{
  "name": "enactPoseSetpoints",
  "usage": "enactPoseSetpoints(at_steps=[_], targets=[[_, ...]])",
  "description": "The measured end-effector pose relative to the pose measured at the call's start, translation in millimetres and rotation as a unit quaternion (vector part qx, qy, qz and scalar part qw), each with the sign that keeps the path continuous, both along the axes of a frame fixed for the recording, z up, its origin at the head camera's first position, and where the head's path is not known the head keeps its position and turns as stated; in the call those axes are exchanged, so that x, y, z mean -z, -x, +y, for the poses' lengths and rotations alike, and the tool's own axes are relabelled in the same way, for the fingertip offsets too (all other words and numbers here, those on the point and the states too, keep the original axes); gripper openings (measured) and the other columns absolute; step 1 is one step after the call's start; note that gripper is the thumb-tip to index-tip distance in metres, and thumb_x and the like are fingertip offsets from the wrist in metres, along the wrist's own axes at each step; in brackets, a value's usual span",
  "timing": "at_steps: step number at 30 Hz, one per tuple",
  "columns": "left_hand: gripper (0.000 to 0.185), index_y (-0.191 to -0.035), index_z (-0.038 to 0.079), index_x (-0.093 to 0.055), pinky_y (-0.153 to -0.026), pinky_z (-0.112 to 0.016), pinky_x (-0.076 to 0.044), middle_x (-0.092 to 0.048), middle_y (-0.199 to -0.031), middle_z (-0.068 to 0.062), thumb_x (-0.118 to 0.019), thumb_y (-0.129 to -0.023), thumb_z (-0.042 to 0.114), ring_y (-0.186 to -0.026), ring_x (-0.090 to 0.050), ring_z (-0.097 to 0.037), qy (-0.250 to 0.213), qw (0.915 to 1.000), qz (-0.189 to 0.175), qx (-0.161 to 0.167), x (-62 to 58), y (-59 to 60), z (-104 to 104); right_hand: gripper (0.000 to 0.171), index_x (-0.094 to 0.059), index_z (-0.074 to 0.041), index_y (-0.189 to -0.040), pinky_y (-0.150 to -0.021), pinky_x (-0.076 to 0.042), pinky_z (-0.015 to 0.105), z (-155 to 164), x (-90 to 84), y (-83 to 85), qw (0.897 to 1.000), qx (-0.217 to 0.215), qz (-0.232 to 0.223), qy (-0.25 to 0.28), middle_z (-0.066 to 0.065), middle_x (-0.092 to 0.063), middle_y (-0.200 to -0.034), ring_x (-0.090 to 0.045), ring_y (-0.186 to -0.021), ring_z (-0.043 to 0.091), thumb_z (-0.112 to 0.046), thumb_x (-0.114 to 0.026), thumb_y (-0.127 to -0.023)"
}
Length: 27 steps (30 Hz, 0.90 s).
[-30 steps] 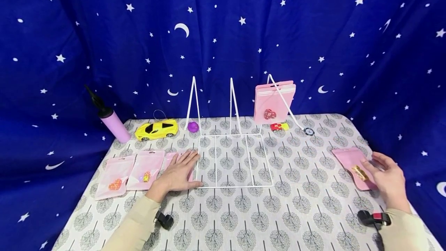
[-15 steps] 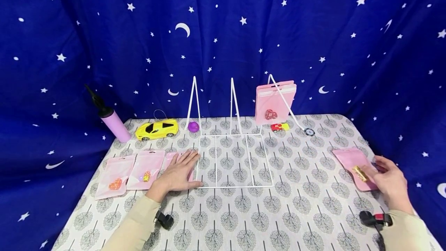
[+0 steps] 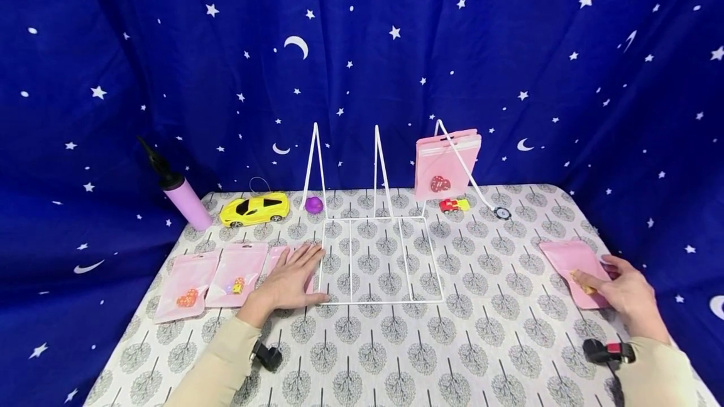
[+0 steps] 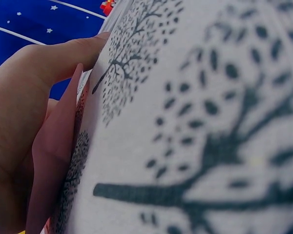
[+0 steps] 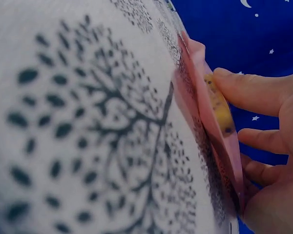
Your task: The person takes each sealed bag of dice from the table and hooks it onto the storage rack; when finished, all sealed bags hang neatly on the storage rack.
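A table [image 3: 486, 344] covered in a tree-print cloth carries a white wire rack [image 3: 376, 256] at its middle. The left hand [image 3: 291, 281] lies flat with straight fingers on a pink zip pouch [image 3: 277, 259] just left of the rack. Near the right edge, the right hand [image 3: 625, 297] grips a pink pouch [image 3: 568, 259] lying on the cloth, thumb pressing on the yellow dice [image 3: 582, 282] inside it.
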<state>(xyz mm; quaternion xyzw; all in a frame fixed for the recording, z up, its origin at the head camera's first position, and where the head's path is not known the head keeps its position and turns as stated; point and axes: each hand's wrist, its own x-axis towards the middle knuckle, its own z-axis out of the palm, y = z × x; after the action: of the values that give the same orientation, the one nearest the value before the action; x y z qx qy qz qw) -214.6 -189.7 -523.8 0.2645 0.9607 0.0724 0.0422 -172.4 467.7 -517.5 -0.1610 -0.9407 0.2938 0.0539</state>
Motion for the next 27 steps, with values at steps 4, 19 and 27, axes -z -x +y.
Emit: enactPoseSetpoints(at_steps=[4,19,27], targets=[[0.106,-0.157,0.016,-0.019,-0.120,-0.061,-0.010,-0.016,-0.164,-0.004,-0.050,-0.078,0.081,-0.150,-0.014,-0.030,-0.002,1.0000,0.002,0.000,-0.1,0.2,-0.1,0.090,-0.034,0.013,-0.139,-0.089,-0.037,0.063,2.6,-2.0,2.1,1.000,-0.005,-0.025,-0.010,0.040,-0.048,-0.128,-0.047,-0.109,0.054,-0.048,-0.070,-0.085],[0.107,-0.157,0.017,-0.016,-0.120,-0.059,-0.008,-0.013,-0.164,-0.003,-0.048,-0.078,0.082,-0.151,-0.012,-0.028,0.001,1.0000,-0.002,0.000,0.2,0.2,0.4,0.095,-0.028,0.017,-0.136,-0.067,-0.039,0.034,1.0,-11.5,1.3,0.999,0.005,-0.049,0.007,0.034,-0.052,-0.111,-0.050,-0.094,0.044,-0.046,-0.074,-0.082],[0.108,-0.157,0.017,-0.016,-0.120,-0.059,-0.007,-0.013,-0.164,-0.003,-0.046,-0.078,0.083,-0.151,-0.012,-0.028,0.001,1.0000,-0.002,-0.001,-0.3,0.2,-0.8,0.056,-0.039,-0.002,-0.118,-0.049,-0.048,0.020,-7.4,-7.1,-4.1,0.981,0.003,0.031,0.191,-0.019,-0.056,-0.072,-0.052,-0.060,-0.003,-0.020,-0.078,-0.083]])
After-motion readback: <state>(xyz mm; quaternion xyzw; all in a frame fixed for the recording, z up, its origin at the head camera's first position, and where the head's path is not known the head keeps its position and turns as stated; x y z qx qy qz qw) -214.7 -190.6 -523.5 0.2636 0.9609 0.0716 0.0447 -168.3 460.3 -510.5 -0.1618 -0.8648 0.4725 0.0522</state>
